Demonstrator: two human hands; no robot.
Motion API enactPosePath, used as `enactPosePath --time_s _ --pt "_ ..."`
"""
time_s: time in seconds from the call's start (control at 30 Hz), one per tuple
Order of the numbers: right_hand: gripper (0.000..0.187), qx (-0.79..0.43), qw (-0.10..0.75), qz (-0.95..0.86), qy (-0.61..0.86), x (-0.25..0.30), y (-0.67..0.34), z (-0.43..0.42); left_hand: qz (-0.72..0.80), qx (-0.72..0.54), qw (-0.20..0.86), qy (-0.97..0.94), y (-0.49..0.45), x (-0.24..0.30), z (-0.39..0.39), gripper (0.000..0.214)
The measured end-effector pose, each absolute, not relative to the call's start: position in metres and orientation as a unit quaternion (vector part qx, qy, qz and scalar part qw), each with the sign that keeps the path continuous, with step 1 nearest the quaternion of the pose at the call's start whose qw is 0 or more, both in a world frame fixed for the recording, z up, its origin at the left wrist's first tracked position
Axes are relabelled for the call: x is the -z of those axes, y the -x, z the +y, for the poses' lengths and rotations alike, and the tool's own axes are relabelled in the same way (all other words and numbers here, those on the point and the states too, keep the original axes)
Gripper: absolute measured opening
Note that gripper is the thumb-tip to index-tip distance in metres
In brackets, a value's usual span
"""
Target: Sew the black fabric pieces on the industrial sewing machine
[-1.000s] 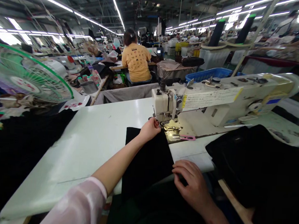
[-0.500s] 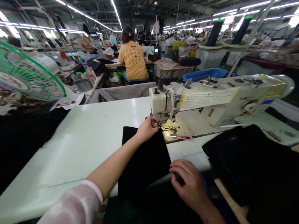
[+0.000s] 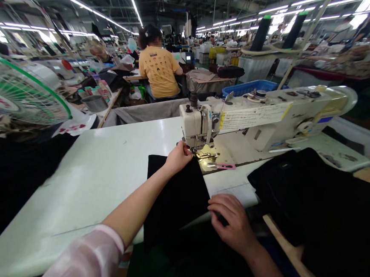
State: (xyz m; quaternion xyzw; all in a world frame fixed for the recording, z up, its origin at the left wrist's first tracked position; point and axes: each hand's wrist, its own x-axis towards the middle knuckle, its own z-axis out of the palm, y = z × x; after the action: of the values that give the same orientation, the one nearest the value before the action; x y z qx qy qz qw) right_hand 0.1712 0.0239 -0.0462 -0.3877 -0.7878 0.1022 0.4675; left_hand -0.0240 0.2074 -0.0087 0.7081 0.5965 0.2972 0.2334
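Two hands on black cloth beside the sewing machine's needle end

A broad pale worktable (image 3: pixel 115 163) spreads across the view, its smooth top catching a soft sheen and bearing a thin dark line near the front edge. At its right stands a sewing machine (image 3: pixel 268 138), a long cream body with rounded corners, worn and scuffed, a handwritten paper strip (image 3: pixel 253 117) fixed along its side. A dark garment pile (image 3: pixel 324 200) slumps at the right, soft and matt.

The black cloth (image 3: pixel 180 193), flat and straight-edged, lies on the table in front of the needle end and runs over the near edge, where it merges with the dark fabric below.

The left arm, in a sheer pale sleeve, reaches diagonally forward across the cloth. The left hand (image 3: pixel 179 155) bends over the cloth's far end, knuckles up, fingers curled and drawn close together just beside the presser foot; whether they pinch the fabric cannot be told.

The right hand (image 3: pixel 231 221) comes in from the lower right, back upward, fingers loosely arched, thumb and fingertips meeting to pinch the cloth's right edge.

Slim thread snips (image 3: pixel 226 166) with a pink looped handle and metal blades lie on the lit, shiny plate.
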Motion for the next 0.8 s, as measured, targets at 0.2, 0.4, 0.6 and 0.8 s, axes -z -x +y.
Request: enactPosePath --time_s 0.2,0.4,0.6,0.8 --pt "0.027 -0.103 0.467 -0.786 0.392 0.046 -0.171 0.027 0.606 -0.278 0.21 -0.715 0.023 0.007 0.208 0.019" --pt "0.026 -0.104 0.467 -0.785 0.393 0.042 -0.169 0.03 0.607 -0.242 0.166 -0.739 0.024 -0.002 0.21 0.015" --pt "0.027 -0.089 0.457 -0.794 0.391 0.043 -0.171 0.028 0.544 -0.204 0.1 -0.808 0.024 -0.028 0.133 0.011" --pt "0.029 -0.084 0.449 -0.801 0.388 0.045 -0.173 0.027 0.331 -0.106 0.031 -0.937 0.033 -0.007 0.035 0.03"
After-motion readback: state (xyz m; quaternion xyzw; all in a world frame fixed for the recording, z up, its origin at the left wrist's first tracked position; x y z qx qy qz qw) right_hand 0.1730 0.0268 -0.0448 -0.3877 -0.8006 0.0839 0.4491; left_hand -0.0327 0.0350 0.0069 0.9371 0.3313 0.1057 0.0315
